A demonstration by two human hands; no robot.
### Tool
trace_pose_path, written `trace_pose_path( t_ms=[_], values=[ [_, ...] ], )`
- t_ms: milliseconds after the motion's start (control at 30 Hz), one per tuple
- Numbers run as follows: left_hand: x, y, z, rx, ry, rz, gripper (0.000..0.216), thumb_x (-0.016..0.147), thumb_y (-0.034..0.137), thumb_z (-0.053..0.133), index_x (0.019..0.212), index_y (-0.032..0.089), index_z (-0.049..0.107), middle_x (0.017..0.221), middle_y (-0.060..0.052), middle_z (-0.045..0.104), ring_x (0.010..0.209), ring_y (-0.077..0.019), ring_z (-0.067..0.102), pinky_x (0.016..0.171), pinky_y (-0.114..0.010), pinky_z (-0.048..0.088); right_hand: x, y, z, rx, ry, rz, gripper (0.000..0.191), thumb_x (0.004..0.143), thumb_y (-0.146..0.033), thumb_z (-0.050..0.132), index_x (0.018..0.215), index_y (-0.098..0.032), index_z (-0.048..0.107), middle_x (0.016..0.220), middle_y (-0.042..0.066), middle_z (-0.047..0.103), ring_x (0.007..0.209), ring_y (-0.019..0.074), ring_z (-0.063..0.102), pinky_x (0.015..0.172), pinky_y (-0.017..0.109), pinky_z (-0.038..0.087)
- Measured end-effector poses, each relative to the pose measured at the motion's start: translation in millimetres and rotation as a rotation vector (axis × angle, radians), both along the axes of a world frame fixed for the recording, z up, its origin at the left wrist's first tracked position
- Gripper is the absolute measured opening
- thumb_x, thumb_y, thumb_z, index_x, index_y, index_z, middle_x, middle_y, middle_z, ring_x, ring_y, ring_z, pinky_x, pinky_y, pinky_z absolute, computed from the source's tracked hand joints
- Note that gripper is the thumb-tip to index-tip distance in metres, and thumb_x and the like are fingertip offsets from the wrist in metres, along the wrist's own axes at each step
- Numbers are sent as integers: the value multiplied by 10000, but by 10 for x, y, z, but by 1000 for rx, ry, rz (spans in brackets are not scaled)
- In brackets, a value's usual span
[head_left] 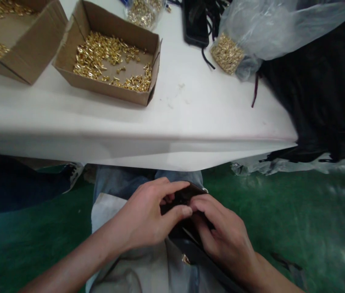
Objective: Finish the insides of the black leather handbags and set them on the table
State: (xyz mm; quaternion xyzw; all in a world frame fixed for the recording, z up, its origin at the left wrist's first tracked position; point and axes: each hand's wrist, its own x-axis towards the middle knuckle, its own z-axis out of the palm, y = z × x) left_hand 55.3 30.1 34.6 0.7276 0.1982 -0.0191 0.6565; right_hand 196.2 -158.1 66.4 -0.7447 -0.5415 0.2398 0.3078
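Both of my hands are down in my lap, below the table edge, working on a small dark flat item (187, 194) that looks like leather. My left hand (148, 215) curls over it from the left, thumb and fingers pinched on its edge. My right hand (224, 236) grips it from the right, fingers pressed together against the left thumb. Much of the dark item is hidden under the fingers. A small gold piece (186, 259) lies on my lap just below the hands.
A white table (191, 118) spans the top. On it stand a cardboard box of gold metal parts (111, 61), a second box (10, 36) at the left, two bags of gold parts (227, 53), a black device (195, 24) and black fabric (322, 89). Green floor lies below.
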Motion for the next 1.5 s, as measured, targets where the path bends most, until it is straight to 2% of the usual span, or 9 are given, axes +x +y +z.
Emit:
trace_pose_path(
  t_ms=[167, 300, 400, 533, 667, 833, 1000, 1300, 1500],
  values=[
    [-126, -64, -2, -29, 59, 78, 823, 917, 241, 830, 1676, 355, 535, 1151, -9, 822, 1023, -227, 782, 913, -361, 643, 76, 2, -52, 32, 54, -24, 298, 1054, -2, 564, 1177, -254, 664, 1092, 47, 731, 1032, 174, 742, 893, 279, 609],
    [-68, -99, -80, -141, 108, 176, 392, 907, 230, 782, 1299, 222, 792, 1010, -37, 854, 906, -229, 820, 770, -321, 650, 94, 47, -82, 49, 56, -7, 279, 1047, -9, 585, 1123, -253, 695, 1064, 46, 746, 1000, 173, 754, 863, 266, 613],
    [11, -96, -114, -208, 160, 253, 156, 894, 215, 751, 1043, 191, 787, 853, -27, 839, 793, -222, 821, 699, -300, 623, 111, 75, -76, 38, 24, 10, 256, 1044, -28, 597, 1096, -245, 722, 1059, 54, 759, 963, 169, 766, 830, 250, 614],
    [13, -111, -48, -118, 122, 234, 79, 900, 272, 799, 942, 212, 773, 800, -14, 821, 737, -208, 789, 649, -281, 565, 106, 71, -73, 57, 21, -26, 259, 1056, -47, 583, 1113, -247, 738, 1071, 63, 768, 979, 184, 771, 844, 273, 625],
    [-67, -126, 77, 60, 134, 89, 223, 964, 362, 769, 785, 230, 756, 692, -2, 750, 607, -175, 665, 553, -279, 419, 54, 51, -92, 54, 47, -53, 286, 1046, -27, 593, 1175, -246, 724, 1110, 65, 759, 1033, 189, 761, 892, 292, 623],
    [-61, -126, 73, 92, 153, 28, 298, 922, 179, 621, 633, 193, 698, 563, 27, 572, 530, -111, 491, 532, -274, 280, 41, 68, -112, 61, 63, 18, 309, 1042, -20, 586, 1218, -253, 686, 1084, 50, 764, 1011, 176, 761, 907, 277, 618],
    [10, -162, -46, -23, 102, 181, 200, 843, 148, 614, 693, 180, 742, 615, 23, 629, 587, -117, 554, 561, -237, 339, 69, 78, -104, 31, 61, 36, 261, 1028, -37, 523, 1126, -251, 637, 1051, 63, 723, 977, 191, 739, 859, 292, 627],
    [51, -209, -154, -326, 77, 291, 180, 851, 239, 605, 728, 166, 713, 688, 13, 642, 656, -123, 554, 609, -221, 402, 21, 26, -126, 16, -3, 12, 270, 1079, -66, 540, 1230, -257, 656, 1101, 67, 757, 1023, 194, 771, 920, 293, 646],
    [82, -219, -134, -295, 10, 276, 169, 867, 180, 606, 742, 169, 718, 699, 26, 649, 666, -113, 550, 617, -222, 393, 116, 42, -58, -102, -55, 18, 235, 1059, -172, 572, 1157, -305, 740, 1121, 51, 744, 960, 200, 779, 799, 252, 653]
  ],
)
